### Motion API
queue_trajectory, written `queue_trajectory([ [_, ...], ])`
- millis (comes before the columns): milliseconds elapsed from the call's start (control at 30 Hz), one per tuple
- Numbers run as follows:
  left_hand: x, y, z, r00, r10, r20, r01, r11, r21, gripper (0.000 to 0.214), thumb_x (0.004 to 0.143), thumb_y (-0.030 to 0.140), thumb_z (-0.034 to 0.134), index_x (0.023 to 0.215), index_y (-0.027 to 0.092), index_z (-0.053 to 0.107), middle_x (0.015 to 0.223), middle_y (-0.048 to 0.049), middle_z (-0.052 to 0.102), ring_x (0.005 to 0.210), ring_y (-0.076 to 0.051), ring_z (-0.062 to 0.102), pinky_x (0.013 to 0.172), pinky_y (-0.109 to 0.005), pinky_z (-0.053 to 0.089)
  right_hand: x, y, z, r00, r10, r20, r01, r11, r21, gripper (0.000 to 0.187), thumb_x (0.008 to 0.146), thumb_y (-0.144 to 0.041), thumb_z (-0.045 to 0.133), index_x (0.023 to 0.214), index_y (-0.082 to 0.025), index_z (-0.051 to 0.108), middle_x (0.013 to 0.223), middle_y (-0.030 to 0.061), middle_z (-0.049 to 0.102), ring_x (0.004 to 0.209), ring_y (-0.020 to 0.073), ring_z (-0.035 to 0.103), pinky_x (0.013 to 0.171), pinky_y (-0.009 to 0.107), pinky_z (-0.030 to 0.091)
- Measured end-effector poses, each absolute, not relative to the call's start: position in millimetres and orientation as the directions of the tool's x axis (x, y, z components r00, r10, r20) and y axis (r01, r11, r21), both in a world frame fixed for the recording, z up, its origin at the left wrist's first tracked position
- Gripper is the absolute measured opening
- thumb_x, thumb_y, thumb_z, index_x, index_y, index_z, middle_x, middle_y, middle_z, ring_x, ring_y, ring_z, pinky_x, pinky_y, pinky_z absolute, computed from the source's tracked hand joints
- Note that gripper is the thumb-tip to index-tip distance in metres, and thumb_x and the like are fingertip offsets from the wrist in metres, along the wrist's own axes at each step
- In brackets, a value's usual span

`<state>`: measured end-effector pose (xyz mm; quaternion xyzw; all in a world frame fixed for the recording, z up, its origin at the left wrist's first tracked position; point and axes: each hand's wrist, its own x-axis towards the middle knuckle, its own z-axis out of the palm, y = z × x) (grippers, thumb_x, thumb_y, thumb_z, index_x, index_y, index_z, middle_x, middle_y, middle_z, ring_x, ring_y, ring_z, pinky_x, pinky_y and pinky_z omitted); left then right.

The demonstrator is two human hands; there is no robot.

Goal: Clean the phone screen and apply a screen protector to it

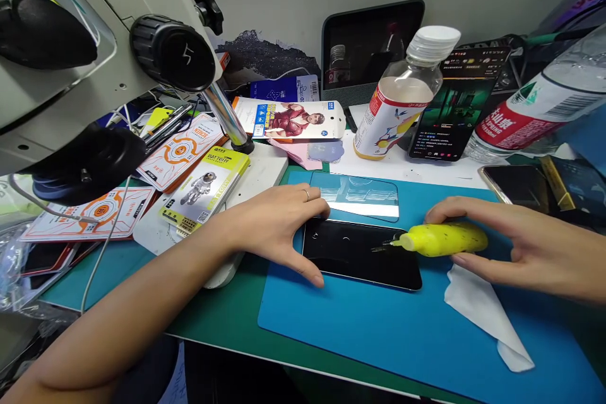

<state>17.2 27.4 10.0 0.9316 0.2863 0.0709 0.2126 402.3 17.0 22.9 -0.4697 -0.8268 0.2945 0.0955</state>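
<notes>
A smartphone (362, 259) with a dark screen lies face up on the blue mat (303, 322). My left hand (279, 224) straddles its left end, fingers along the far edge and thumb at the near edge, holding it against the mat. In my right hand (511, 240) is a yellow squeeze bottle (442, 240), gripped between thumb and fingers and lying almost level. Its thin nozzle points left, just over the right half of the screen; whether it touches the glass I cannot tell. Beyond the phone lies a clear screen protector (357, 192). A white cloth (487, 315) rests below my right hand.
A microscope (142, 44) looms at left, its base (265, 170) near my left forearm. Battery packages (206, 186) lie beside it. Behind the mat stand a drink bottle (398, 101), a propped phone (457, 107) and a water bottle (534, 107). Another phone (516, 186) lies at right.
</notes>
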Motion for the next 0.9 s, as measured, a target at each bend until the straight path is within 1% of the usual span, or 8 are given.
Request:
queue_trajectory([
  [67,17,27,10,0.826,0.564,0.014,0.502,-0.747,0.437,0.085,0.075,0.097,0.071,0.111,0.02,0.067,0.103,-0.0082,0.07,0.095,-0.028,0.064,0.081,-0.037,0.046,403,16,22,-0.522,0.845,-0.116,0.721,0.364,-0.589,0.041,0.09,-0.061,0.074,0.121,-0.035,0.079,0.102,0.0053,0.082,0.065,0.0197,0.07,0.059,0.03,0.062],
  [167,17,27,9,0.826,0.564,0.014,0.504,-0.749,0.431,0.086,0.075,0.097,0.071,0.111,0.02,0.067,0.103,-0.0081,0.069,0.094,-0.028,0.063,0.08,-0.037,0.045,402,18,23,-0.46,0.884,-0.089,0.721,0.313,-0.618,0.047,0.09,-0.061,0.075,0.129,-0.034,0.077,0.114,0.0068,0.082,0.076,0.0217,0.074,0.055,0.027,0.059],
  [333,17,27,10,0.829,0.559,0.012,0.5,-0.751,0.431,0.086,0.075,0.097,0.071,0.11,0.019,0.066,0.103,-0.0077,0.069,0.094,-0.027,0.063,0.08,-0.036,0.044,401,29,28,-0.467,0.884,-0.022,0.721,0.366,-0.588,0.05,0.084,-0.067,0.077,0.115,-0.027,0.081,0.113,0.0102,0.083,0.099,0.0307,0.079,0.081,0.038,0.067],
  [500,17,27,9,0.828,0.561,0.003,0.507,-0.752,0.421,0.087,0.076,0.097,0.07,0.113,0.019,0.066,0.105,-0.0088,0.069,0.097,-0.028,0.063,0.082,-0.037,0.045,405,36,24,-0.243,0.968,-0.057,0.793,0.165,-0.587,0.065,0.075,-0.075,0.078,0.116,-0.025,0.079,0.122,0.0132,0.082,0.107,0.0348,0.078,0.093,0.049,0.066],
  [600,17,27,9,0.83,0.558,0.005,0.503,-0.753,0.425,0.086,0.076,0.097,0.07,0.113,0.019,0.066,0.105,-0.0088,0.07,0.097,-0.028,0.064,0.082,-0.037,0.045,406,38,22,-0.208,0.975,-0.074,0.808,0.128,-0.575,0.069,0.07,-0.079,0.077,0.115,-0.027,0.08,0.125,0.0126,0.081,0.112,0.0369,0.077,0.103,0.057,0.062],
  [733,18,26,10,0.825,0.565,-0.014,0.518,-0.747,0.418,0.086,0.077,0.097,0.069,0.113,0.02,0.066,0.106,-0.0087,0.069,0.098,-0.029,0.064,0.083,-0.037,0.046,406,40,24,-0.216,0.974,-0.062,0.809,0.143,-0.57,0.074,0.065,-0.089,0.075,0.11,-0.03,0.081,0.124,0.0114,0.08,0.11,0.0392,0.076,0.099,0.061,0.062],
  [833,18,26,11,0.82,0.571,-0.03,0.529,-0.738,0.419,0.085,0.077,0.097,0.069,0.113,0.02,0.065,0.107,-0.009,0.069,0.099,-0.029,0.064,0.084,-0.037,0.046,404,41,23,-0.219,0.975,-0.037,0.811,0.161,-0.563,0.076,0.065,-0.095,0.07,0.102,-0.03,0.081,0.125,0.0126,0.077,0.108,0.0399,0.076,0.097,0.061,0.063],
  [900,18,26,12,0.82,0.571,-0.034,0.53,-0.736,0.422,0.085,0.077,0.097,0.069,0.114,0.02,0.065,0.107,-0.0089,0.069,0.099,-0.029,0.064,0.084,-0.037,0.046,404,41,21,-0.195,0.98,-0.047,0.819,0.136,-0.557,0.08,0.062,-0.098,0.069,0.103,-0.03,0.08,0.124,0.013,0.077,0.109,0.0402,0.075,0.097,0.061,0.063],
])
